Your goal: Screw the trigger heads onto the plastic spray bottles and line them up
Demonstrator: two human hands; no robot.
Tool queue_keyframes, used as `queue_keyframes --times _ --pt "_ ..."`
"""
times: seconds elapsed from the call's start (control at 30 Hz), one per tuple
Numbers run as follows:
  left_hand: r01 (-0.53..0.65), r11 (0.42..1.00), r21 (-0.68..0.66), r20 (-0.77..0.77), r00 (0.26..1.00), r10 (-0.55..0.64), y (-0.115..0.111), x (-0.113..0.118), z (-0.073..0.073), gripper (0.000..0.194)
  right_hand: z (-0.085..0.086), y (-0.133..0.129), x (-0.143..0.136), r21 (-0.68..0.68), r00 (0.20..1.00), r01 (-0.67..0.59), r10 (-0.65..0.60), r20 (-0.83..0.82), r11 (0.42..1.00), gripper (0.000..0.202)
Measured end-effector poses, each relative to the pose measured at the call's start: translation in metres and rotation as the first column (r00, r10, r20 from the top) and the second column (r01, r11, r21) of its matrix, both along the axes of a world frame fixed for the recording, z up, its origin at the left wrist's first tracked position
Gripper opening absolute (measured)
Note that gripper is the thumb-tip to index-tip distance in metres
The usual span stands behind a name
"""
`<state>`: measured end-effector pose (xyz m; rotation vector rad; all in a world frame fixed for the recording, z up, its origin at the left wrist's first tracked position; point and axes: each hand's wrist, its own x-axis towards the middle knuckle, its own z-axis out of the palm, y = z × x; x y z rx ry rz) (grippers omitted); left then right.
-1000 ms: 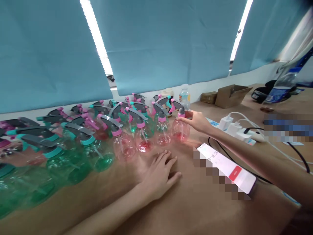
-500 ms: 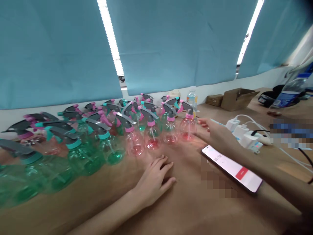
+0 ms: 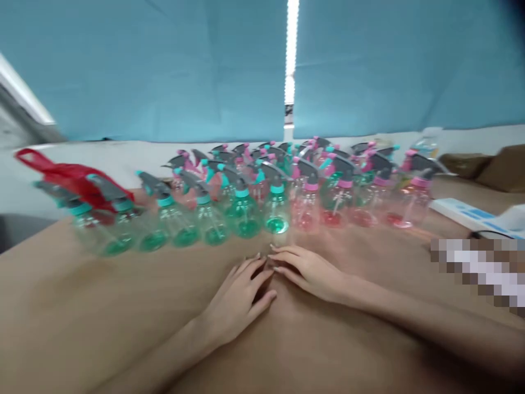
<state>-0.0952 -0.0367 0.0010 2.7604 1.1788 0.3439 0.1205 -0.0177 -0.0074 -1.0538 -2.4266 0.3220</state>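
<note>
My left hand (image 3: 240,298) lies on the brown tabletop (image 3: 123,306), fingers spread, holding nothing. Close to its fingertips is my right hand (image 3: 314,271), also resting on the table with fingers stretched out and nothing in them. Just beyond the hands stands a row of spray bottles. A green spray bottle (image 3: 276,210) is nearest to the fingertips, with a pink spray bottle (image 3: 305,210) beside it. Green bottles with turquoise collars fill the left of the row; pink ones with pink collars fill the right. Neither hand touches a bottle.
More spray bottles crowd behind the front row. A red plastic bag (image 3: 77,178) lies behind the left bottles. At right are a white-and-blue power strip (image 3: 471,216), a cardboard box (image 3: 504,169) and a clear drink bottle (image 3: 426,142). A blue curtain (image 3: 184,71) hangs behind.
The view has swung left. My right hand has come from beside the rightmost pink bottle to the table beside my left hand, which still lies open.
</note>
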Motion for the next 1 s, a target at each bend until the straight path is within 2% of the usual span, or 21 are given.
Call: queue_keyframes --times 0.13,0.27,0.5,0.57,0.63,0.7,0.77,0.83,0.9,0.97,1.0 --pt "-0.134 0.991 0.025 0.020 0.991 0.133 -0.014 -0.059 0.001 0.037 -0.009 0.013 -0.060 0.036 0.992 -0.123 0.123 0.000 0.992 0.035" --pt "-0.225 0.974 0.011 0.028 0.974 0.224 -0.024 -0.110 0.007 0.039 -0.008 0.023 -0.116 0.104 0.967 -0.254 0.253 0.014 0.962 0.036" --pt "-0.420 0.907 -0.022 0.185 0.890 0.416 -0.017 -0.188 0.013 0.025 -0.004 0.037 -0.199 0.200 0.914 -0.403 0.404 0.039 0.893 0.036" --pt "-0.550 0.835 0.000 0.275 0.803 0.528 -0.009 -0.211 0.012 0.024 -0.004 0.041 -0.219 0.222 0.904 -0.422 0.426 0.033 0.879 0.035" --pt "-0.698 0.715 0.029 0.403 0.663 0.631 0.003 -0.233 0.013 0.026 -0.004 0.046 -0.238 0.244 0.892 -0.442 0.452 0.020 0.863 0.035" --pt "-0.807 0.590 0.038 0.527 0.518 0.674 0.016 -0.250 0.015 0.032 -0.004 0.051 -0.257 0.265 0.875 -0.467 0.484 0.002 0.843 0.034" --pt "-0.864 0.503 0.023 0.608 0.411 0.679 0.032 -0.262 0.020 0.047 -0.004 0.054 -0.275 0.280 0.862 -0.479 0.506 -0.028 0.832 0.035" --pt "-0.891 0.453 -0.002 0.663 0.339 0.668 0.048 -0.267 0.025 0.061 -0.004 0.055 -0.290 0.286 0.860 -0.467 0.505 -0.073 0.837 0.035" --pt "-0.896 0.442 -0.031 0.696 0.299 0.653 0.064 -0.267 0.028 0.063 -0.004 0.054 -0.300 0.281 0.862 -0.446 0.493 -0.121 0.850 0.034" --pt "-0.883 0.464 -0.067 0.720 0.279 0.636 0.079 -0.265 0.029 0.037 -0.005 0.052 -0.306 0.274 0.858 -0.438 0.489 -0.158 0.856 0.033" --pt "-0.874 0.478 -0.089 0.734 0.267 0.624 0.085 -0.263 0.029 0.032 -0.006 0.052 -0.306 0.271 0.853 -0.439 0.492 -0.172 0.857 0.033"
